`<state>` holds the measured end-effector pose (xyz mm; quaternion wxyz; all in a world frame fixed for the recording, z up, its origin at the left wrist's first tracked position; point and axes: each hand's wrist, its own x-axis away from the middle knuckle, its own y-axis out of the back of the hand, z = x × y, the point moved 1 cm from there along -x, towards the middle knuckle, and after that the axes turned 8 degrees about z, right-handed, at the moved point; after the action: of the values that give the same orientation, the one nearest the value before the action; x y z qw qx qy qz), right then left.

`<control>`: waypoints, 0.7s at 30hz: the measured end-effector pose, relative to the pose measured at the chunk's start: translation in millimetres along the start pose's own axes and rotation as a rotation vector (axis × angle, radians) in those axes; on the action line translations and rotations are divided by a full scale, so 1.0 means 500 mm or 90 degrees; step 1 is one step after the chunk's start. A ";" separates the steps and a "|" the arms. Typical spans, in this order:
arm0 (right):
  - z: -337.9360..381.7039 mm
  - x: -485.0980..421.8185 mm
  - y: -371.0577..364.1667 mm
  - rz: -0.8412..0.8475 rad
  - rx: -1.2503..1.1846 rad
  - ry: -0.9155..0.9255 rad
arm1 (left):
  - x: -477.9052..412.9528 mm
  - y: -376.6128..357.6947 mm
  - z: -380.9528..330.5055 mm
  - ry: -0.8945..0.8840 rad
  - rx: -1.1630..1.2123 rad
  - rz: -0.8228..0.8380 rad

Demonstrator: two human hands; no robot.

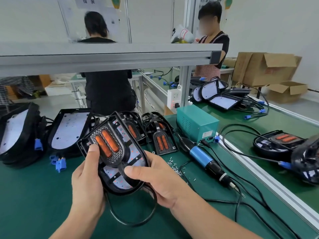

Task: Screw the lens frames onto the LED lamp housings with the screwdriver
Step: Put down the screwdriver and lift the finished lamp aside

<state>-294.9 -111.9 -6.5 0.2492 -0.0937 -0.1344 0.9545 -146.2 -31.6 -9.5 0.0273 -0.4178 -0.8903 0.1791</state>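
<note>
Holding a housing [136, 161] above the green mat [34, 195], we grip it from both sides, with a frame [110, 144] bearing two orange lenses lying on its upper half. Our left hand [88, 173] wraps the housing's left edge, fingers curled out of sight beneath and thumb flat on the nearer orange lens. Our right hand [155, 178] clasps the right edge the same way, its thumb pressed on the frame's narrow lower end over the white LED board. A black cable [136, 223] loops down from the housing to the mat. The blue-bodied screwdriver [206, 158] lies untouched on the mat to the right, its tip toward the near right. It is just beside a scatter of screws [174, 167] and in front of a teal power box [196, 123]. More frames [161, 140] stand stacked behind the held piece, and further housings [69, 131] lean at far left. Two people work beyond the aluminium rail [103, 59].
</note>
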 end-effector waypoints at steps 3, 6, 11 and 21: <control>0.007 0.004 0.004 -0.003 -0.011 0.035 | 0.000 0.001 0.001 -0.032 -0.042 0.042; 0.018 0.005 0.012 -0.007 -0.048 0.070 | 0.003 -0.001 0.002 -0.067 -0.037 0.120; 0.062 0.010 0.039 -0.076 -0.143 0.169 | -0.003 -0.006 -0.005 -0.050 0.071 0.173; 0.202 0.100 0.180 -0.350 -0.234 0.354 | -0.028 0.007 0.070 0.067 -0.006 0.281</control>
<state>-403.3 -183.6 56.4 0.5001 -0.3510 -0.2496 0.7512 -141.5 -50.5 -41.9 0.0317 -0.6114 -0.7755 0.1542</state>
